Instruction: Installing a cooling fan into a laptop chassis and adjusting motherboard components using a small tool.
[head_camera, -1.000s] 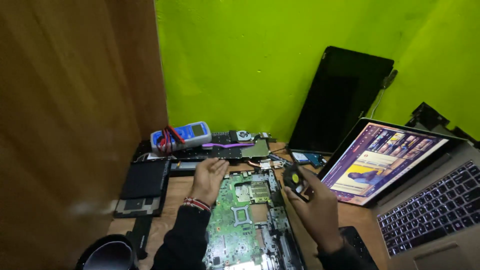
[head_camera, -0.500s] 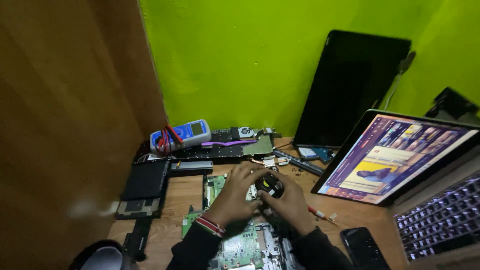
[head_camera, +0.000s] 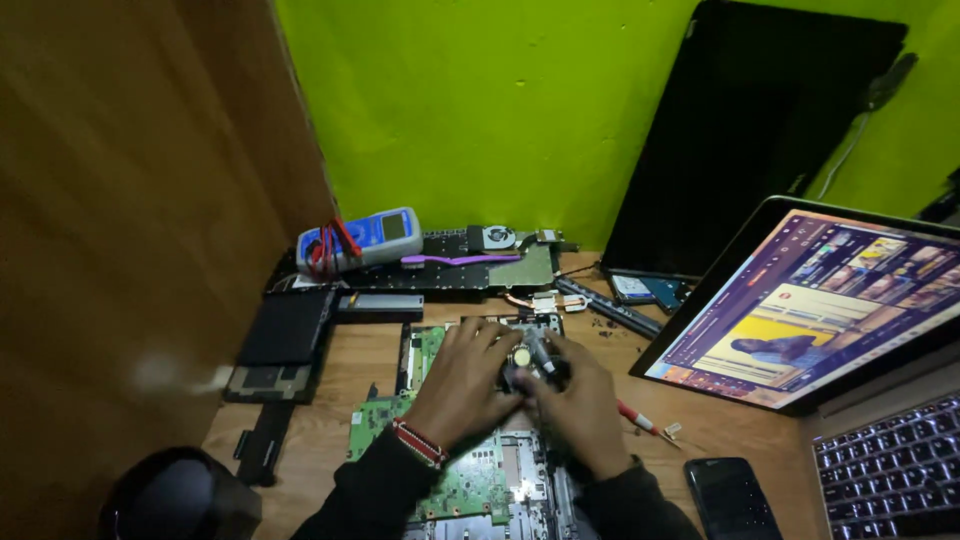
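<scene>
A: Pressing in now, both sets of fingers are curled around a small dark fan (head_camera: 530, 368); the left hand (head_camera: 462, 385) covers its left side, the right hand (head_camera: 580, 405) pinches its right edge.

B: A second ago that part was lifted off to the right in the right hand alone, with the left flat on the board.

A: Right, and now it sits over the far middle of the green motherboard (head_camera: 450, 470), both hands closed on it. Looks like seating work.

B: Around them?

A: A red-handled screwdriver (head_camera: 635, 418) just right, a phone (head_camera: 732, 497) near right, the open laptop (head_camera: 810, 310) right, a blue multimeter (head_camera: 362, 240) far left.
</scene>
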